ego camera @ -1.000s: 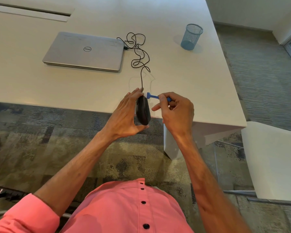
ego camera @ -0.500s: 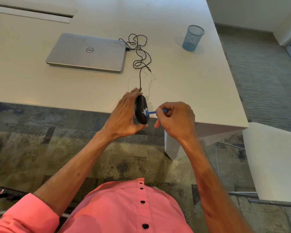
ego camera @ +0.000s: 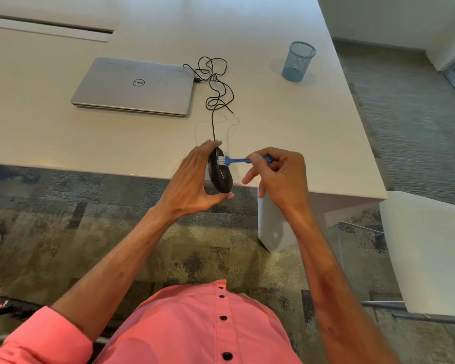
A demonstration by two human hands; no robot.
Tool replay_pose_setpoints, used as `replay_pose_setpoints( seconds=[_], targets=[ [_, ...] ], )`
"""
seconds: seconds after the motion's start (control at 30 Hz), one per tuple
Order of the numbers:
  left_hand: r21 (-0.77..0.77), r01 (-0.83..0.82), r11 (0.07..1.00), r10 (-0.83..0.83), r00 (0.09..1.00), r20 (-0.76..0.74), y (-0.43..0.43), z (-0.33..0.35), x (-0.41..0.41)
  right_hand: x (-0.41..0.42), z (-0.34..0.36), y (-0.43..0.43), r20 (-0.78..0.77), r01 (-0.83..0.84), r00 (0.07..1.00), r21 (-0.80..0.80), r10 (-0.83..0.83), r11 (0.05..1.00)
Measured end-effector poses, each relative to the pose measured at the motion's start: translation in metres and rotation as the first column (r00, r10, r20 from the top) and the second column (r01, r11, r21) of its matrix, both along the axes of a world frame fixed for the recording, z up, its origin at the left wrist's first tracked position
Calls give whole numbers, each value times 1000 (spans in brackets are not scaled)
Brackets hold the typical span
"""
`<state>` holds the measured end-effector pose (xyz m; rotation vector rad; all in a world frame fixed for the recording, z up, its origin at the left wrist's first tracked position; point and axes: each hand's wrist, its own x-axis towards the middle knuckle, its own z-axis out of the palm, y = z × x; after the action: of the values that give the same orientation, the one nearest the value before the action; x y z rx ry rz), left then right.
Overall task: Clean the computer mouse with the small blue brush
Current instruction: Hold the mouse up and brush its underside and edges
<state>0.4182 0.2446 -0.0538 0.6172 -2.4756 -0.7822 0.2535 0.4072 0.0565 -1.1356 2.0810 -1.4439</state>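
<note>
My left hand (ego camera: 195, 182) holds a black wired computer mouse (ego camera: 221, 174) on its side at the near edge of the white table (ego camera: 313, 132), fingers over its far end and thumb under its near end. My right hand (ego camera: 279, 174) pinches the handle of the small blue brush (ego camera: 237, 161) between thumb and forefinger. The brush lies level, and its white bristles touch the upper part of the mouse. The mouse's black cable (ego camera: 216, 85) runs away in loops to the laptop.
A closed silver laptop (ego camera: 134, 86) lies at the back left of the table. A blue mesh cup (ego camera: 298, 61) stands at the back right. A white chair (ego camera: 428, 253) is to my right; a black power strip (ego camera: 11, 306) lies on the carpet at left.
The brush head went from above the mouse's far end down onto its middle, then back up to the upper part. My left hand kept the mouse almost still.
</note>
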Motion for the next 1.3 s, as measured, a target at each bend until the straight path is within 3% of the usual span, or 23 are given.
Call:
replay_pose_setpoints(
  seconds=[0.33, 0.53, 0.73, 0.9, 1.1, 1.3],
  targets=[
    [60, -31, 998, 29, 999, 26, 1, -2, -4, -11, -10, 6, -68, 3, 998, 255, 14, 967],
    [46, -27, 999, 26, 999, 27, 3, -1, -8, -12, -13, 6, 115, 26, 993, -32, -23, 999],
    [36, 7, 999, -7, 1000, 4, 4, 4, -6, -4, -25, 4, 72, 34, 997, 37, -36, 999],
    [41, -1, 999, 2, 1000, -17, 7, 2, -1, -11, -25, 9, -24, -1, 1000, 252, 8, 968],
    [45, -11, 999, 11, 1000, -9, 6, -3, -1, -5, -15, 3, 138, 39, 990, -33, -34, 999],
    [45, -20, 999, 22, 999, -38, 6, -4, 1, 3, -19, -3, 86, 77, 993, 36, -80, 996]
  ],
)
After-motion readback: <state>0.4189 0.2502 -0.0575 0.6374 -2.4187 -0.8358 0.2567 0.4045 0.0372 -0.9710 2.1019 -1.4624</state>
